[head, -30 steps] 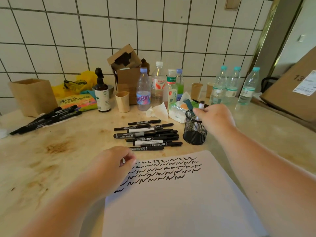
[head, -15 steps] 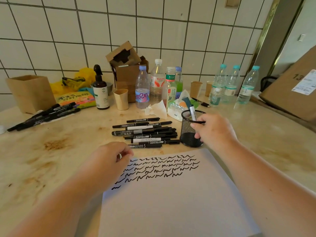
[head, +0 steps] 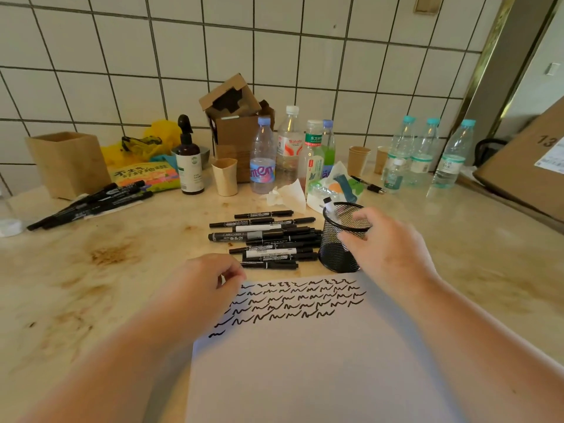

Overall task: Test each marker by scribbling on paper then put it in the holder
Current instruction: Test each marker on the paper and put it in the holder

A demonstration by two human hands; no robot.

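1. Standing in the mesh holder (head: 338,239), one marker (head: 329,204) is seen.
2. Right hand (head: 393,251), fingers loose, nothing held, is hovered by holder rim.
3. Left hand (head: 201,288), curled, is rested on paper (head: 305,361) edge; grip can't be told.
4. Marker pile (head: 268,239) lies left of holder.

Person, two forearms and hands in view: left hand (head: 201,282), right hand (head: 393,248). Both bare to the frame edge; short fingernails.

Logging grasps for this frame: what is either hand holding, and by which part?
Nothing. The right hand is relaxed beside the mesh holder; the left hand, loosely curled, rests at the paper edge.
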